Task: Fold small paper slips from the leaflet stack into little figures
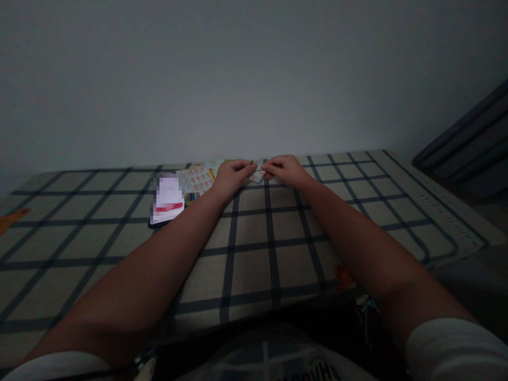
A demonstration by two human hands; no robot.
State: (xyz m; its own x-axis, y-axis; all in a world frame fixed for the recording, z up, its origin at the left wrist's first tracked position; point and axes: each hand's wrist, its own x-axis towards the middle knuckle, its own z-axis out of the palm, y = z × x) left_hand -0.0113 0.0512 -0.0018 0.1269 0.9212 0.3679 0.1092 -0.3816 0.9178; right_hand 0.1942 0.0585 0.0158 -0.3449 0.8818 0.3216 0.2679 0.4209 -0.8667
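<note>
A small piece of printed paper (pixel 256 173), pale with some darker marks, is held up between my two hands over the far part of the table. Its left edge is pinched by the thumb and fingers of my left hand (pixel 235 174). On the opposite side, my right hand (pixel 286 170) pinches the right edge with its fingertips. Folds seem to run across the paper, but it is too small and dim to make out fully. Just left of my left hand lies a colourful printed sheet (pixel 198 179), partly covered by that hand and forearm.
A phone (pixel 169 198) with a lit, blurred screen lies left of the printed sheet. Under everything spreads a checked tablecloth (pixel 250 227) with orange patches. A plain wall (pixel 254 79) stands behind the table. At the right is a dark slatted object (pixel 468 137).
</note>
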